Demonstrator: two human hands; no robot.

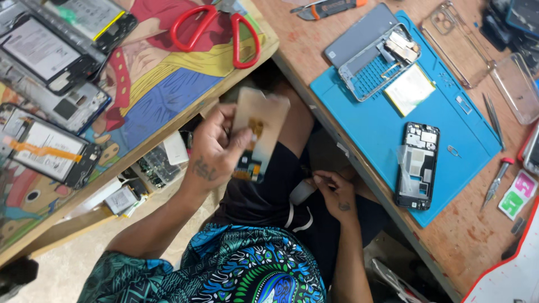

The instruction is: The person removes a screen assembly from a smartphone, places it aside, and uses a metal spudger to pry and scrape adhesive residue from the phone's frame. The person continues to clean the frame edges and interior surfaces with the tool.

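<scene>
My left hand [216,148] holds a phone display panel [257,120] upright over my lap, its tan back side and flex cable toward me. My right hand [332,193] rests low on my dark shorts, fingers pinched on a small pale piece [302,192]; what it is I cannot tell. On the blue work mat [359,120] to the right lie an opened black phone [416,164], a silver phone frame [377,60] and a flat battery [410,90].
Red-handled scissors [216,31] lie on a colourful printed board [157,84] at left, beside several opened phones [42,56]. Clear phone cases [457,42], tweezers [493,118], a red-tipped tool [498,178] and a utility knife [328,8] sit on the wooden table.
</scene>
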